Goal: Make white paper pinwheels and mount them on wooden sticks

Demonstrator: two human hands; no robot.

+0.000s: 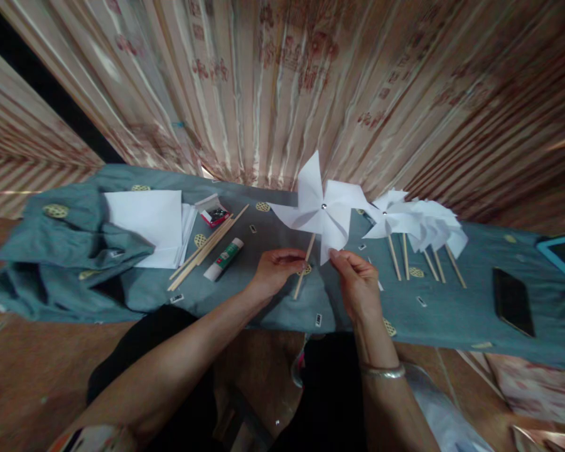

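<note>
Pinwheel (336,216) at frame centre, left hand (275,271) pinching its stick (309,249), seemingly for steadiness, right hand (360,282) pinching the lower blade (331,242)!

White paper pinwheel (334,220), broad folded blades flared around a shiny round pin head (324,206); one blade points up, one down, others spread sideways, the paper looking clean and crisp. Fixed to a slim, pale wooden stick (309,247), upper part hidden behind the blades. Held face-on to the viewer, right of the glue stick (223,258) and apart from it, the stick's lower end slanting toward that side.
</note>
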